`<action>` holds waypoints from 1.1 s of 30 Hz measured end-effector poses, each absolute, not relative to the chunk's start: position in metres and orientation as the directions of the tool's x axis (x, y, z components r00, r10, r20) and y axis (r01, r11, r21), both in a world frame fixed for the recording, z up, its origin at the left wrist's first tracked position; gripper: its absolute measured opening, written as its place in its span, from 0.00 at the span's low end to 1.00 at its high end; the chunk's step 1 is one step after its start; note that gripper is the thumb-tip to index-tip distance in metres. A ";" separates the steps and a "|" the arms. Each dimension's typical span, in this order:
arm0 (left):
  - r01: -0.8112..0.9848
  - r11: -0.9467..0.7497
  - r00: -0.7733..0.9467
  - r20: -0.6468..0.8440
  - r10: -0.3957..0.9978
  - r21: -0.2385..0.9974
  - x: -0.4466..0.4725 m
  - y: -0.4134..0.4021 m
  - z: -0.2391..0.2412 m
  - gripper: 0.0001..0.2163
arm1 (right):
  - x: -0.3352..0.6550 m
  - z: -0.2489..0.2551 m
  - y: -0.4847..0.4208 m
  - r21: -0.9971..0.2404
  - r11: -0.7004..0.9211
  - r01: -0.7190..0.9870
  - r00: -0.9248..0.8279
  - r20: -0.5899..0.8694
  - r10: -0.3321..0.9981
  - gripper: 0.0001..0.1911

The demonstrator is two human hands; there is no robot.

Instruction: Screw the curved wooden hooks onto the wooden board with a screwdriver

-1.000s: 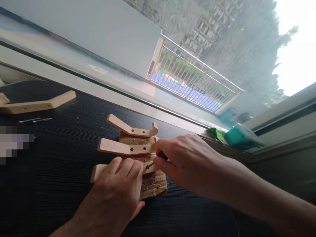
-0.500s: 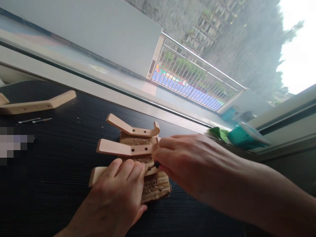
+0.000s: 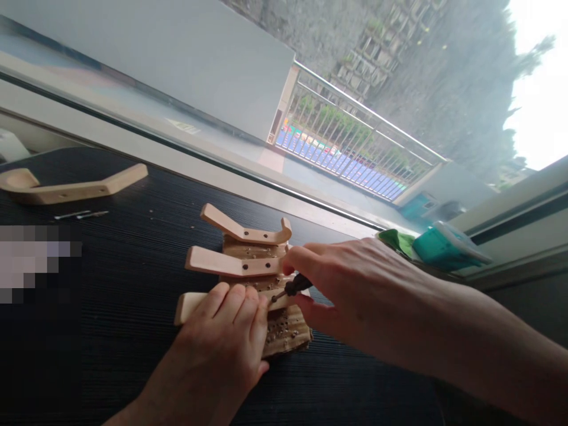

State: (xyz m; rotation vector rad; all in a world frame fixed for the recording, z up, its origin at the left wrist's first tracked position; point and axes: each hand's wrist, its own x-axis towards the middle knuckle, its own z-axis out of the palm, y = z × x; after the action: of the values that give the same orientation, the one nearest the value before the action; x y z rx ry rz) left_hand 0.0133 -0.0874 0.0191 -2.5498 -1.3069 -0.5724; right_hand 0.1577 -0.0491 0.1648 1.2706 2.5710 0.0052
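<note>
My left hand (image 3: 231, 337) is closed over the nearest wooden hook (image 3: 190, 305), its fingers pressing it onto a piece of cardboard (image 3: 288, 337) full of small holes. In my right hand (image 3: 337, 278) is a screwdriver (image 3: 293, 288) with a dark handle, held between thumb and fingers and slanting down to the left. Its tip meets the nearest hook just beside my left fingertips. Behind lie a middle wooden hook (image 3: 217, 263) and a far wooden hook (image 3: 231, 225), each with two dark spots in its bar. My right fingers cover the middle hook's right end.
On the black table (image 3: 133, 266) at the left lies another wooden hook (image 3: 80, 190), with thin metal bits (image 3: 91, 215) in front of it. A teal box (image 3: 448, 245) and a green cloth (image 3: 396, 242) stand by the window at the right.
My right fingers have loosened and spread around the screwdriver, so more of its handle shows. My left hand keeps its grip on the nearest hook. The whole view has shifted slightly.
</note>
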 end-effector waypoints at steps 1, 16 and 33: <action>0.816 -0.578 0.525 0.440 0.729 -0.015 0.013 -0.087 0.019 0.19 | 0.158 0.169 -0.051 0.107 0.638 0.763 -0.602 -0.242 0.761 0.04; 0.733 -0.680 0.571 0.559 0.601 -0.018 0.013 -0.086 0.012 0.14 | 0.162 0.150 -0.041 0.204 0.649 0.733 -0.618 -0.199 0.761 0.14; 0.739 -0.671 0.555 0.618 0.556 -0.061 0.014 -0.086 0.002 0.13 | 0.173 0.152 -0.043 0.036 0.719 0.694 -0.709 -0.137 0.691 0.06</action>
State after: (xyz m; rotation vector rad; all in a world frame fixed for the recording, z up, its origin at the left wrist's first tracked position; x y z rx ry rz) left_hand 0.0137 -0.0862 0.0021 -2.4794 -1.0673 -0.8234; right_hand 0.1728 -0.0434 0.1524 1.1273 2.7812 -0.0276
